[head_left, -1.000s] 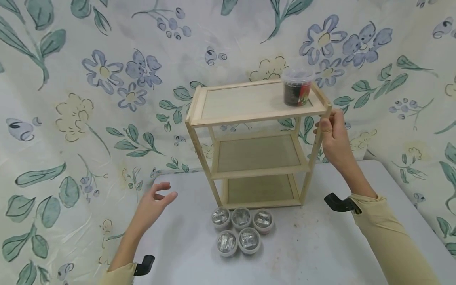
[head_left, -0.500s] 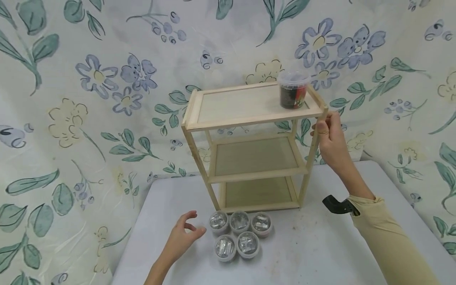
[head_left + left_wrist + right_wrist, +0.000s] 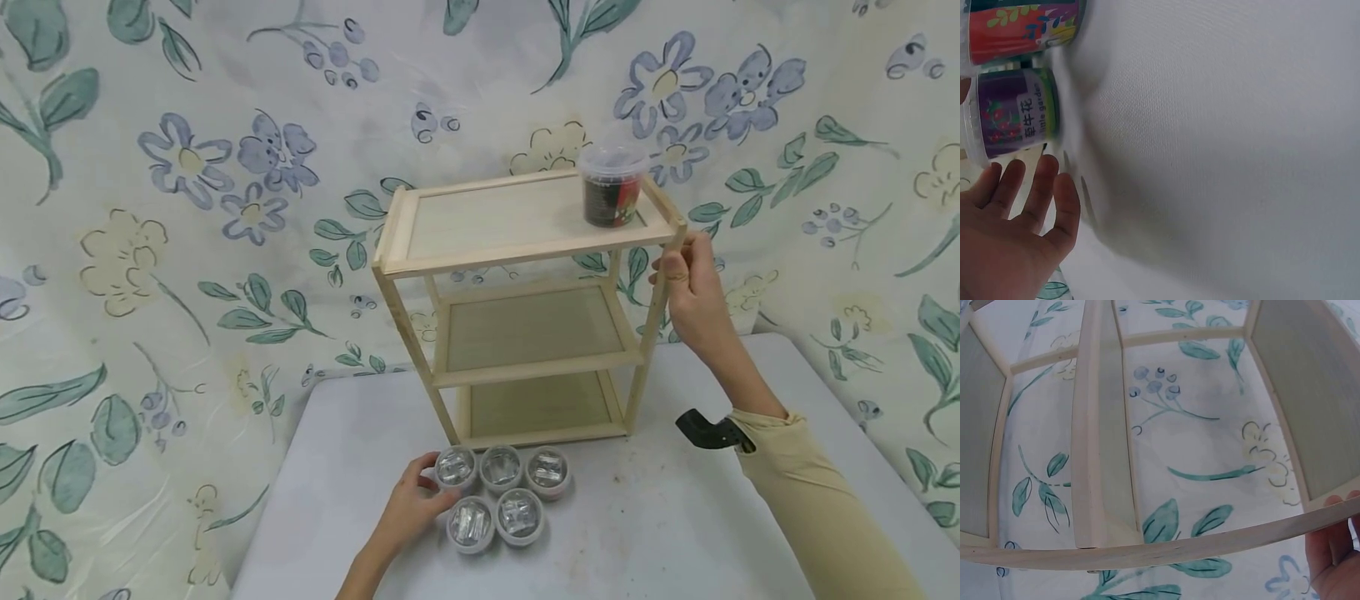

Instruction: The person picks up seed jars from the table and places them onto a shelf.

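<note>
Fingers [image 3: 438, 498] curled against clear-lidded tub [image 3: 455, 467]

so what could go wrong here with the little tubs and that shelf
The five small clear-lidded tubs sit tightly clustered, so the left hand, reaching the back-left one, could knock its neighbours. The right hand grips the light wooden three-tier shelf by its front right post; a tug could tip it and slide the lidded tub off the top tier's right end.
</note>
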Available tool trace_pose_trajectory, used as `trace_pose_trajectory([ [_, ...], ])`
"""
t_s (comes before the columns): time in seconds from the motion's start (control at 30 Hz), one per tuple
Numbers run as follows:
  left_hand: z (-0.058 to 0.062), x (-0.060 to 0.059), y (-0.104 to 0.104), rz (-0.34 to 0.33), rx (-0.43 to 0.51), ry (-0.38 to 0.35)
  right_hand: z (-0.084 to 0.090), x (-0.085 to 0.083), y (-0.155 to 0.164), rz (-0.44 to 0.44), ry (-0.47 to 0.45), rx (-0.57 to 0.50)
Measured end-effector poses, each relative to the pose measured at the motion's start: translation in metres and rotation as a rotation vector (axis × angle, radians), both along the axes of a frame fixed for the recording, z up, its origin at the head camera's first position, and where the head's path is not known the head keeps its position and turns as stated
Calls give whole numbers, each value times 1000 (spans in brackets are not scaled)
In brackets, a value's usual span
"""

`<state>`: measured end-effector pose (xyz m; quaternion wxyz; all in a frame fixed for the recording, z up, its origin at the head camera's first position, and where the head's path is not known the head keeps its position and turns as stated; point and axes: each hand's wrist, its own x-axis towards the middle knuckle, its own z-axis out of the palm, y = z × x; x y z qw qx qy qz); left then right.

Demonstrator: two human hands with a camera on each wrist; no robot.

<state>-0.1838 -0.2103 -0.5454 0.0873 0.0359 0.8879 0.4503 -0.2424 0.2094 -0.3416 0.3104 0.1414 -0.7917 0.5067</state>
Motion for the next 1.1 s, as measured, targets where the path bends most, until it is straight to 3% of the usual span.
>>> trace_pose_trajectory([
  [0.7, -4, -6, 11, 4, -30, 16, 0, -1, 1, 9, 37, -11],
  [1.1, 1, -3, 8, 63, -54, 63, -1, -1, 1, 6, 14, -7],
])
